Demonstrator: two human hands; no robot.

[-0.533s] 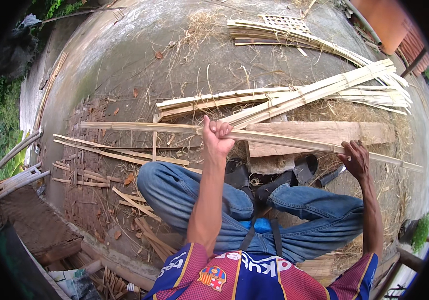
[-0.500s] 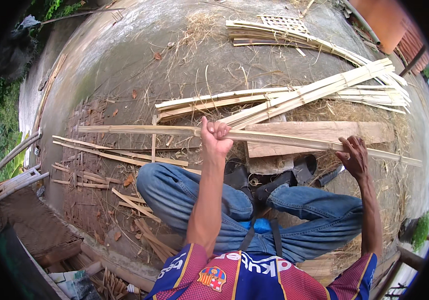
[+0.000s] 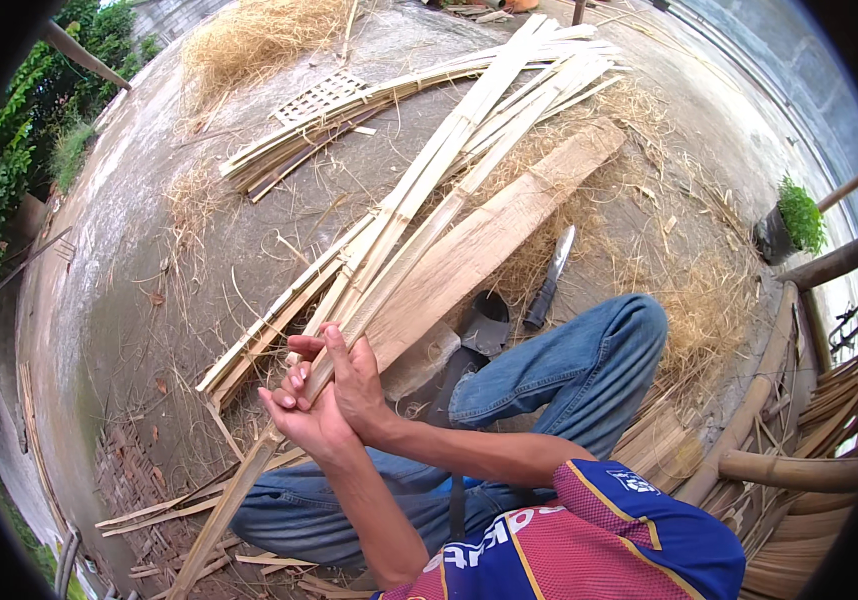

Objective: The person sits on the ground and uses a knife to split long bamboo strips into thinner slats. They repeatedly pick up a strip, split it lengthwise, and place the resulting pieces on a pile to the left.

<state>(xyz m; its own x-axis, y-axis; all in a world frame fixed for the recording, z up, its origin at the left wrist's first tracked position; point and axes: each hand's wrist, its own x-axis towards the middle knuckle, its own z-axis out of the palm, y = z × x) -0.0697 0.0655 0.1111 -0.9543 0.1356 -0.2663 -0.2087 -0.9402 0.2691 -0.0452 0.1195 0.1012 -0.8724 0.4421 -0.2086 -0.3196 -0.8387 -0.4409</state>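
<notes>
Head view: nearest, above the bent legs in jeans [image 3: 579, 375], the left hand [image 3: 314, 422] and the right hand [image 3: 357, 392] have come together, fingers curled around one long bamboo strip [image 3: 229, 505]; half a second ago they gripped it well apart. The strip, which ran crosswise, now slants from the lower left, past the left knee, away toward the upper right, and the view has swung round too. With both hands clamped at one spot, the hold seems centred on a short stretch rather than spread along the length; how hard they press cannot be told.

Just beyond, a wooden plank [image 3: 497, 238] lies beside the strip, and a knife [image 3: 546, 290] rests right of it on the floor [image 3: 119, 310], now in plainer sight. Left of the plank stretches a bundle of strips [image 3: 427, 180]. Farther off lie a second bundle [image 3: 349, 107], a small lattice [image 3: 317, 97] and, near the floor's far edge, a straw heap [image 3: 249, 42].
</notes>
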